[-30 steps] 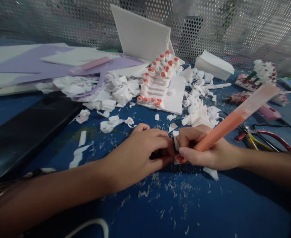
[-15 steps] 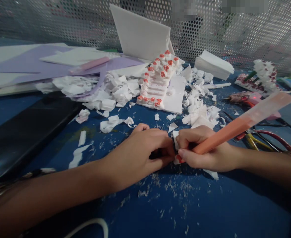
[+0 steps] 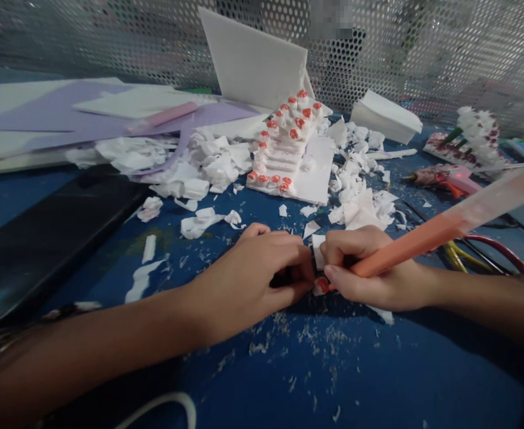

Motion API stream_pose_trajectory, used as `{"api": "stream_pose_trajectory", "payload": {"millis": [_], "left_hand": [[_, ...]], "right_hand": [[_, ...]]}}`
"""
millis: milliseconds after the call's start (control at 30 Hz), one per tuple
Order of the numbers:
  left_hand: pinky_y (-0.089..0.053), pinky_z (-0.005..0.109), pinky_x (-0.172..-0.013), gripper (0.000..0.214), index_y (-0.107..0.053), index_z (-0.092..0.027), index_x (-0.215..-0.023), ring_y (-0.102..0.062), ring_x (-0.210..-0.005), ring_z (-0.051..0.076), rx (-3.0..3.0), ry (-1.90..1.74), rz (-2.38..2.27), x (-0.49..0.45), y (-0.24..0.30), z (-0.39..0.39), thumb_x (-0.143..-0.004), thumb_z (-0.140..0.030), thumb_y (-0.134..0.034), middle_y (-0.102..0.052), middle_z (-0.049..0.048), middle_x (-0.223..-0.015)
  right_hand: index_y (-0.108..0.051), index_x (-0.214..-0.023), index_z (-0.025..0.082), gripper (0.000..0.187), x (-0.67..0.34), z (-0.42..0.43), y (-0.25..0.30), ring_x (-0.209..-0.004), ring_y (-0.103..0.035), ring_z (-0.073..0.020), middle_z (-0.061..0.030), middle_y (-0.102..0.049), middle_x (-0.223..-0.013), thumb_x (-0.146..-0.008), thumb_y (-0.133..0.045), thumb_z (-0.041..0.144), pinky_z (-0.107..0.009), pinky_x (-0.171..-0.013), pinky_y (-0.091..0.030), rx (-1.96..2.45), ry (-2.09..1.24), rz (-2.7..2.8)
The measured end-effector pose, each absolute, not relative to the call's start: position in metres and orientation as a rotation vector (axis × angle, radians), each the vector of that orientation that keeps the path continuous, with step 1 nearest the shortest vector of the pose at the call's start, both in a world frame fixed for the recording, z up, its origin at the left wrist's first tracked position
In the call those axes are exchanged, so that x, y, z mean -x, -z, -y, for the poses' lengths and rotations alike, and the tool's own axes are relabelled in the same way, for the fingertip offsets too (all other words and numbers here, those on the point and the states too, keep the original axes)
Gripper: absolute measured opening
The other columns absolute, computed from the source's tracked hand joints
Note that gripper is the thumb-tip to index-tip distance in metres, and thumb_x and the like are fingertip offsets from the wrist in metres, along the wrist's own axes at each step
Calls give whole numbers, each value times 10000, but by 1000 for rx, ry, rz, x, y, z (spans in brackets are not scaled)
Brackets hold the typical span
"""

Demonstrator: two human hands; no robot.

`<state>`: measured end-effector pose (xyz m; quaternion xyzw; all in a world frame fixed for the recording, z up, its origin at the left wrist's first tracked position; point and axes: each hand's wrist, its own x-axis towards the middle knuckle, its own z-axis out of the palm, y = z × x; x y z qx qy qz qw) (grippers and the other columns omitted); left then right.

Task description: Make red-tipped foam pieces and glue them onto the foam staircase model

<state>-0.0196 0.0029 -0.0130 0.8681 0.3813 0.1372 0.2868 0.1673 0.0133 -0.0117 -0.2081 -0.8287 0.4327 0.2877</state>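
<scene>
My right hand (image 3: 373, 271) is closed around an orange marker (image 3: 427, 241), its clear end slanting up to the right. The marker's tip points left at a small white paper rosette (image 3: 321, 286) with orange colouring on it. My left hand (image 3: 262, 268) is closed beside it, thumb and index fingertips pinching the rosette's left side. Behind my hands stands a white stepped model (image 3: 284, 156), dotted with several orange-tipped paper rosettes like this one.
Paper scraps (image 3: 221, 161) are heaped around the model. A black phone-like slab (image 3: 61, 232) lies at left, purple and white sheets (image 3: 43, 110) behind it. At right are a pink glue gun (image 3: 462, 179), cables and red-and-yellow handles (image 3: 456, 256). A perforated metal screen (image 3: 132, 42) stands behind.
My right hand has shifted slightly to the right with the marker, drawing its tip off the rosette's middle, so more orange shows. The left hand has stayed nearly still.
</scene>
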Motion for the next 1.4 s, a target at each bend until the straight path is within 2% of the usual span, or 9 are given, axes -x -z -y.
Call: {"api": "stream_pose_trajectory", "payload": {"millis": [333, 633, 967, 1400], "left_hand": [[-236, 278, -711, 61, -576, -210, -712, -512, -673, 98, -2327, -395, -982, 21, 14, -2, -769, -201, -557, -567, -76, -693], [-242, 278, -715, 72, -582, -223, -736, -509, -677, 101, -2332, -385, -976, 23, 14, -1, -796, -238, -545, -566, -74, -712], [-240, 274, -730, 98, -600, -259, -771, -516, -715, 95, -2340, -379, -948, 22, 15, -3, -825, -233, -522, -573, -81, -751], [-243, 313, -751, 171, -580, -226, -754, -493, -712, 114, -2536, -386, -941, 23, 13, 2, -852, -223, -440, -559, -37, -745]], "right_hand": [[-320, -586, 177, 253, -167, -13, 13, -484, -329, -32, 58, -352, -545, -760, -492, 113, -174, -436, -287, 627, -1083, 2198], [-336, -608, 178, 230, -169, -13, 14, -518, -382, -46, 49, -375, -570, -774, -488, 136, -182, -458, -325, 645, -1157, 2165], [-339, -617, 173, 225, -168, -15, 12, -517, -357, -34, 53, -375, -574, -784, -482, 127, -168, -464, -318, 654, -1155, 2159], [-375, -655, 172, 186, -168, -14, 11, -542, -441, -36, 39, -482, -595, -802, -485, 138, -161, -484, -354, 643, -1274, 2130]]}}
